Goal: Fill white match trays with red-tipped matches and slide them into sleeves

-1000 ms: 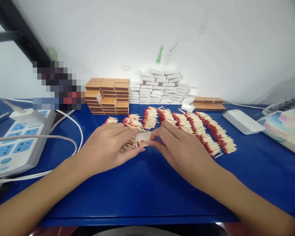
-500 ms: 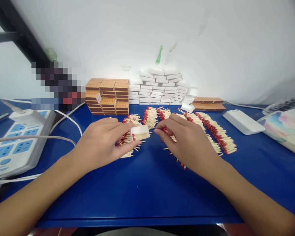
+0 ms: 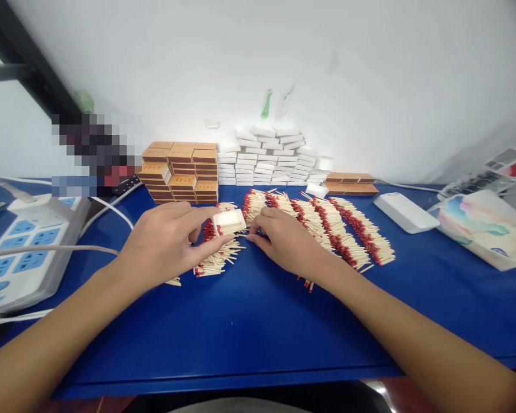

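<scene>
My left hand [image 3: 165, 238] grips a small white matchbox tray [image 3: 236, 219] between thumb and forefinger. The tray is tilted with its open side towards me, and a few matches lie inside. Just to its right, my right hand [image 3: 286, 241] has thumb and fingertips pressed together; whatever they may hold is too small to make out. Beneath and behind the left hand lies a pile of red-headed matches [image 3: 217, 261]. Rows of loose matches [image 3: 363, 229] spread over the blue table on the right, and the right hand partly covers them.
Stacked orange matchboxes [image 3: 183, 152] stand against the wall, beside a heap of white trays [image 3: 269, 158]. More orange boxes [image 3: 352, 183] lie flat to the right. A white device [image 3: 406, 212] and a colourful packet [image 3: 485, 229] are at far right. A power strip [image 3: 30, 252] with cables occupies the left.
My right hand has moved left, closer to the tray. The tray in my left hand has turned slightly, and the whole view has shifted a little.
</scene>
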A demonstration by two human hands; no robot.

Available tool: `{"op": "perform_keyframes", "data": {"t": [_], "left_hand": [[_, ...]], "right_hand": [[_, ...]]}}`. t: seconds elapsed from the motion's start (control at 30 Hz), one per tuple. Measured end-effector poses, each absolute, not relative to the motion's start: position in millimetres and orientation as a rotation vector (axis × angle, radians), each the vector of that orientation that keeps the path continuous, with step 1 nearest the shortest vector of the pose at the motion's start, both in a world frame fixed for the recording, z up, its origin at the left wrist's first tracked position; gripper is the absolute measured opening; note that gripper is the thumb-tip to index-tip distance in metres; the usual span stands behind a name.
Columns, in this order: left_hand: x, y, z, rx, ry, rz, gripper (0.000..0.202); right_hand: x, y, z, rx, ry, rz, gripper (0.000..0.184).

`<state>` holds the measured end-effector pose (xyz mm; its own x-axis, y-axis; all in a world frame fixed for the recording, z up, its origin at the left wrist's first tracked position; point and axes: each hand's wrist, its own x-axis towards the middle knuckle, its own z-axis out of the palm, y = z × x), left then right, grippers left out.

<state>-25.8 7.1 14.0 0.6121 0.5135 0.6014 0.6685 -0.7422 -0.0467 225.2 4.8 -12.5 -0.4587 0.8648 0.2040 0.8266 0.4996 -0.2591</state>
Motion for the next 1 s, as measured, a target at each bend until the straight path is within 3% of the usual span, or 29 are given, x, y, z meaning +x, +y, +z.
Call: {"op": "perform_keyframes", "data": {"t": [1.0], "left_hand": [[-28.0,8.0,13.0,-2.580,-0.929,-0.820,0.036]], "right_hand": [[234.0,-0.6,-3.6,-1.576,-2.575,-0.121,0.017]]}}
